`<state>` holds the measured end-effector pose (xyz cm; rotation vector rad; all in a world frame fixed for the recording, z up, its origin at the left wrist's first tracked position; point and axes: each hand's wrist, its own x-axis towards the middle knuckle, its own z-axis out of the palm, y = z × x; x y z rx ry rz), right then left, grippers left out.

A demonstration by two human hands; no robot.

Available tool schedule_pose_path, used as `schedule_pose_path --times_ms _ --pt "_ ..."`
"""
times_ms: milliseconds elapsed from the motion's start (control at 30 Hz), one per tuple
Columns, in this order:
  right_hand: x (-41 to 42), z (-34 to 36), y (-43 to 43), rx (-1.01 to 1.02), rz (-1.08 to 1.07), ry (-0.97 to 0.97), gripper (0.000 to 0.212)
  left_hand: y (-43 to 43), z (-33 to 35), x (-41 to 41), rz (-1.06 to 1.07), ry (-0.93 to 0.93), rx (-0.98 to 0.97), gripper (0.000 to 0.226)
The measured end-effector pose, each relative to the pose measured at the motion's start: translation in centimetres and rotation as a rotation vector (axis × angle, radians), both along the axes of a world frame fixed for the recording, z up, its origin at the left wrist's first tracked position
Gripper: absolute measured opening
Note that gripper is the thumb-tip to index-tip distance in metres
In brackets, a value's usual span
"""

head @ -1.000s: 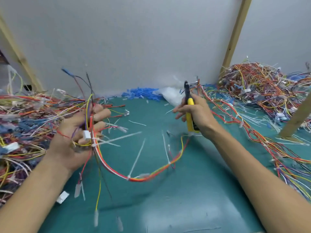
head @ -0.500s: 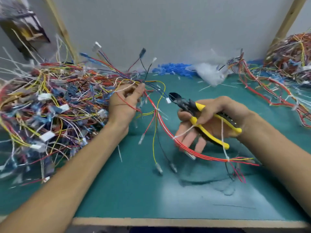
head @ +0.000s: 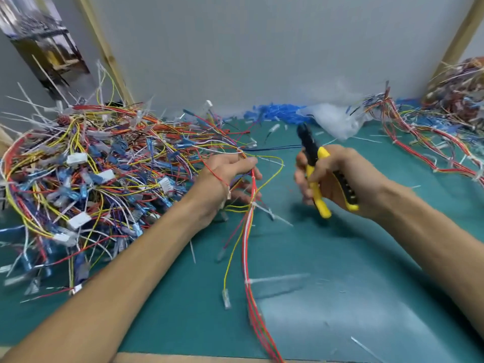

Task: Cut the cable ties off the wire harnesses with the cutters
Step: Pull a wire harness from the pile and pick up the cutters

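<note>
My left hand [head: 225, 179] grips a wire harness [head: 248, 231] of red, orange and yellow wires that hangs down over the green mat towards the front edge. A white cable tie [head: 264, 209] sticks out of the bundle just below that hand. My right hand [head: 337, 179] holds the yellow-handled cutters [head: 315, 174] upright, black jaws pointing up and away, a short gap to the right of the harness. The jaws touch no wire.
A big tangle of loose harnesses [head: 91, 174] covers the mat's left side. Another harness pile [head: 432, 132] lies at the back right. Blue cut ties [head: 275, 112] and a clear plastic bag [head: 337, 119] sit against the grey back wall. White tie offcuts [head: 277, 281] lie scattered on the green mat [head: 340, 297].
The view has swung left towards the big pile. My left hand has lowered with the harness, whose free end now hangs to the front edge. The cutters have turned upright in my right hand.
</note>
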<state>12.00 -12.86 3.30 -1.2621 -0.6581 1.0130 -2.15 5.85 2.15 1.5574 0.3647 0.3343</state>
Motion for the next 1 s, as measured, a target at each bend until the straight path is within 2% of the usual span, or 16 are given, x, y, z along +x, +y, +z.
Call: schedule_pose_path --times_ms 167,233,300,400,533,633,700,900,1000 --pt "2.0 -0.6 0.1 0.075 -0.541 0.077 0.021 -1.1 0.0 0.0 -0.238 -0.078 0.027 0.027" --pt "2.3 -0.5 0.2 0.069 -0.673 -0.044 0.023 -1.4 -0.3 0.0 -0.296 -0.087 -0.005 0.029" --pt "2.1 -0.6 0.3 0.095 -0.710 -0.222 0.025 -1.8 -0.6 0.0 -0.339 -0.096 -0.043 0.031" --pt "1.1 -0.3 0.6 0.165 -0.624 -0.371 0.024 -2.5 -1.0 -0.1 -0.345 -0.071 -0.027 0.034" --pt "-0.3 0.6 0.9 0.240 -0.304 -0.205 0.011 -3.1 -0.9 -0.3 -0.336 -0.082 0.091 0.031" --pt "-1.1 0.4 0.9 0.170 -0.106 -0.167 0.019 -3.2 -0.8 -0.6 -0.337 -0.082 0.232 0.031" --pt "-1.4 0.0 0.9 0.151 -0.029 -0.177 0.023 -3.3 -1.0 -0.6 -0.329 -0.065 0.245 0.033" --pt "-1.0 0.3 0.4 0.159 0.000 -0.161 0.037 -3.0 -1.0 -0.4 -0.259 -0.102 0.160 0.029" --pt "-0.7 0.6 0.4 0.199 -0.047 -0.094 0.025 -2.1 -0.2 -0.4 -0.130 -0.125 0.204 0.018"
